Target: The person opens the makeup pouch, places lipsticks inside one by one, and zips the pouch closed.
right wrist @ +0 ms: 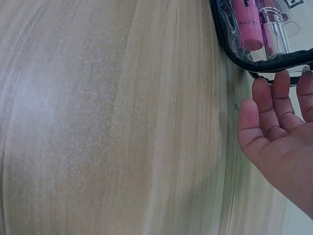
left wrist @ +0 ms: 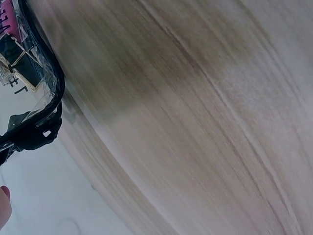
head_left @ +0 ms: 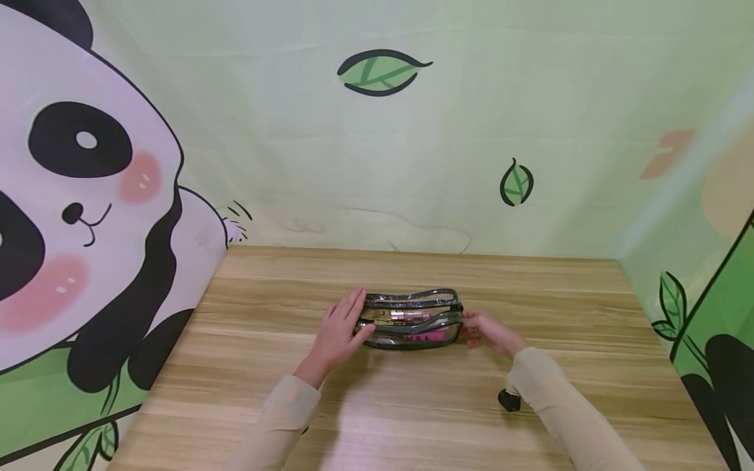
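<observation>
A clear pouch [head_left: 383, 341] with black trim lies on the wooden table, its long side running left to right. Through its plastic show a pink tube [right wrist: 248, 24], a clear and silver tube [right wrist: 275, 32] and a black item with gold lines [left wrist: 22, 61]. My left hand [head_left: 337, 333] rests on the pouch's left end, fingers stretched out over it and thumb at the near edge. At the right end, my right hand [head_left: 489, 331] pinches a small metal zipper pull [right wrist: 307, 70]; its other fingers are loosely bent beside the black trim. The right thumb is hidden in the right wrist view.
The wooden table [head_left: 265, 281] ends at a pale green printed backdrop [head_left: 283, 131] behind the pouch. A large printed panda [head_left: 118, 216] covers the left side. A small black object [head_left: 509, 400] shows beside the right sleeve.
</observation>
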`<state>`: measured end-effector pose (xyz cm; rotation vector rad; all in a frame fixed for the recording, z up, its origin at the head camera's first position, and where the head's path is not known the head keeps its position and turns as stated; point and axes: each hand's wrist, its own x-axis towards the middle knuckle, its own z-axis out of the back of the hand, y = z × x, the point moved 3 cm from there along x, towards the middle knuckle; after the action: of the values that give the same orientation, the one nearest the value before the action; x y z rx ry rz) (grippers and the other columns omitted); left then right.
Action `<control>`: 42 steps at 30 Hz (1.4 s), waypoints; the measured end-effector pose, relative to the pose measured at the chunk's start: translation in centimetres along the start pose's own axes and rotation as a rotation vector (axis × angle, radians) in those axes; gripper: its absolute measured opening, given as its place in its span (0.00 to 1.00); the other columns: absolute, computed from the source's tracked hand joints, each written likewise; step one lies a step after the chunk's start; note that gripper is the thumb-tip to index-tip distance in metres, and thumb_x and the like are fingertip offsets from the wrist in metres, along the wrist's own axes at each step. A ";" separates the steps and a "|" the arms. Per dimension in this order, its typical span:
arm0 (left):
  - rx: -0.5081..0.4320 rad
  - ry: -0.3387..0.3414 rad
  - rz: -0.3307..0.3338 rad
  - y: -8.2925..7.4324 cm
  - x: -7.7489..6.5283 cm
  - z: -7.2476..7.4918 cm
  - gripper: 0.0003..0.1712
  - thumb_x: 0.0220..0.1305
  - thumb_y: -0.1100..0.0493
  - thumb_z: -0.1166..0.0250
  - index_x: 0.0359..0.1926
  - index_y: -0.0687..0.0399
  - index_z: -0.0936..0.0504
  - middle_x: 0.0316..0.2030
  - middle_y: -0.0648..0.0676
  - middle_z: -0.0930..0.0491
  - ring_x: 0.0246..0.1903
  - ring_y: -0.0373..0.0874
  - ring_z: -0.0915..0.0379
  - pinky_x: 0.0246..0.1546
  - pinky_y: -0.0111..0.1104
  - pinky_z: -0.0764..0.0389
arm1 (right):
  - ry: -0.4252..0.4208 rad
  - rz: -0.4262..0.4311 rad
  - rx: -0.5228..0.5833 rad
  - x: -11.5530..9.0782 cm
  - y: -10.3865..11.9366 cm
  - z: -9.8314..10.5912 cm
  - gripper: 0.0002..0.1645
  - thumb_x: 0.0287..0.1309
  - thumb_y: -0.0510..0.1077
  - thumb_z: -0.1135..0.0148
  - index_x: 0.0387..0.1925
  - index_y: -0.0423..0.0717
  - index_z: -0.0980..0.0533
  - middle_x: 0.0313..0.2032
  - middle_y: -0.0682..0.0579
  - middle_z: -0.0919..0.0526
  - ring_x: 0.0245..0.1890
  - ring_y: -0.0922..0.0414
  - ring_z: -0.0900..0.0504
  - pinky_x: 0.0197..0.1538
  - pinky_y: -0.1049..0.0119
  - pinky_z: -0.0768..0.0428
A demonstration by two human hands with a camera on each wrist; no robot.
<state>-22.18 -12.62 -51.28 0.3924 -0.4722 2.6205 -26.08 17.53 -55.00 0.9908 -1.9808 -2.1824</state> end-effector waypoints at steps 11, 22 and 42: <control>-0.162 0.003 0.116 0.1 -0.2 -0.2 0.42 0.60 0.35 0.57 0.67 0.56 0.49 0.65 0.57 0.44 0.63 0.52 0.47 0.60 0.51 0.45 | 0.055 -0.014 -0.003 -0.2 0.1 -0.1 0.07 0.53 0.38 0.56 0.34 0.45 0.31 0.27 0.57 0.27 0.32 0.58 0.29 0.36 0.65 0.29; -0.171 0.103 0.150 1.0 -0.1 1.7 0.42 0.55 0.38 0.46 0.66 0.51 0.46 0.63 0.56 0.40 0.62 0.54 0.45 0.61 0.50 0.44 | 0.010 -0.023 -0.105 -0.4 0.4 0.4 0.04 0.55 0.42 0.53 0.31 0.46 0.33 0.27 0.56 0.27 0.31 0.58 0.28 0.37 0.63 0.27; -0.229 0.178 0.201 1.4 0.1 2.4 0.38 0.54 0.38 0.46 0.65 0.40 0.44 0.61 0.56 0.36 0.59 0.56 0.40 0.57 0.52 0.40 | -0.088 0.075 -0.194 -1.5 1.5 0.9 0.12 0.58 0.44 0.52 0.28 0.38 0.29 0.23 0.55 0.26 0.23 0.61 0.29 0.31 0.68 0.29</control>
<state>-22.49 -14.70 -49.44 0.0384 -0.7752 2.7191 -25.89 18.72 -53.02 0.7948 -1.7645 -2.3589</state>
